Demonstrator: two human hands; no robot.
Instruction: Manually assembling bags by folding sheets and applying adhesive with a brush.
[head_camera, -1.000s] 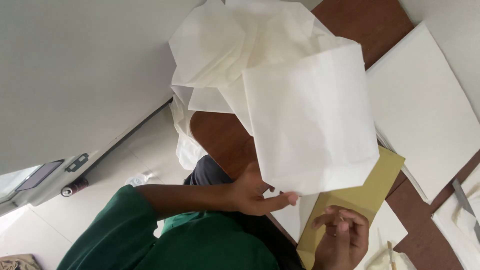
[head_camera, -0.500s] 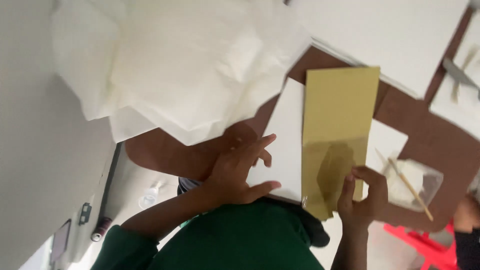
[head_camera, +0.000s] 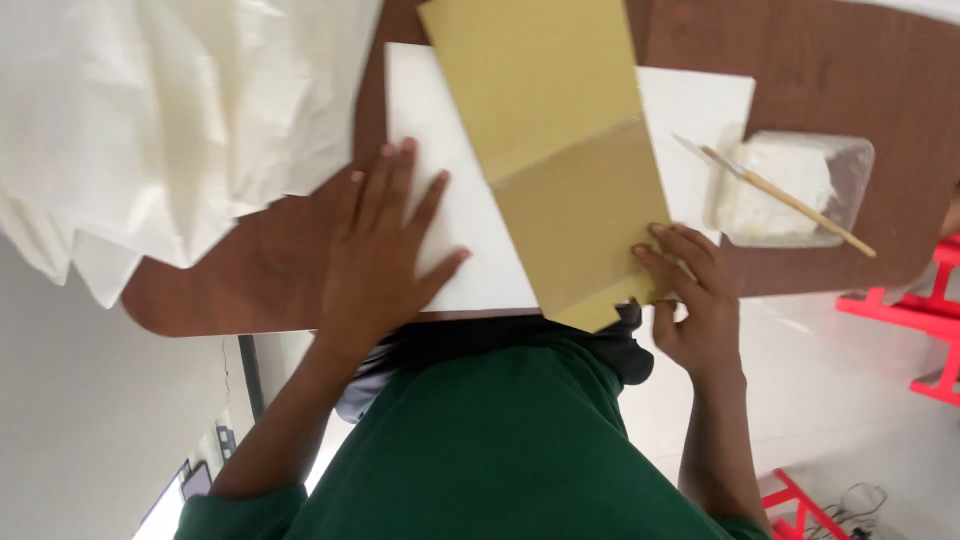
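A gold-coloured sheet (head_camera: 550, 130) with a fold line across it lies slantwise on a white sheet of paper (head_camera: 450, 160) at the near edge of a brown table (head_camera: 830, 70). My left hand (head_camera: 380, 250) rests flat, fingers spread, on the white sheet's left part and the table beside it, holding nothing. My right hand (head_camera: 695, 295) grips the gold sheet's near right corner, fingers on top, at the table's edge. My green-shirted torso fills the bottom of the view.
A heap of thin white paper (head_camera: 150, 120) covers the table's left side. On the right, a clear plastic tub of white paste (head_camera: 800, 190) has a wooden-handled brush (head_camera: 790, 200) across it. Red metal frames (head_camera: 900, 310) stand on the floor at the right.
My left hand let go of the white paper heap and came down flat on the white sheet. The gold sheet now lies lower and slanted, my right hand at its corner.
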